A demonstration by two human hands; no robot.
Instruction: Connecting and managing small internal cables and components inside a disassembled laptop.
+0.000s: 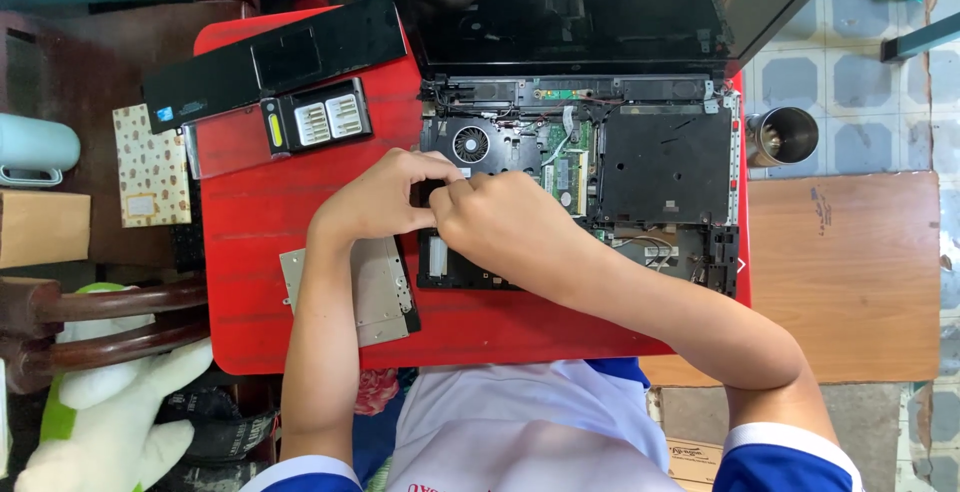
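Both closed together, left hand (pixel 385 197) and right hand (pixel 500 222), pinching a small black part (pixel 428 192) over the opened laptop base (pixel 600 172) on the red tabletop (pixel 250 222), beside the removed metal drive (pixel 375 292), presumably to steady it.

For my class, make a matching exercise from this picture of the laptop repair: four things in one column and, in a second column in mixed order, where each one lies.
Things
1. cooling fan
2. steel cup
3. screwdriver bit case
4. silver drive

Places
A. on the red table, beside the left forearm
B. inside the opened laptop, just above the left hand
C. off the red table, at the laptop's right side
D. on the red table, left of the laptop, below the long black panel

Pairs: 1-B, 2-C, 3-D, 4-A
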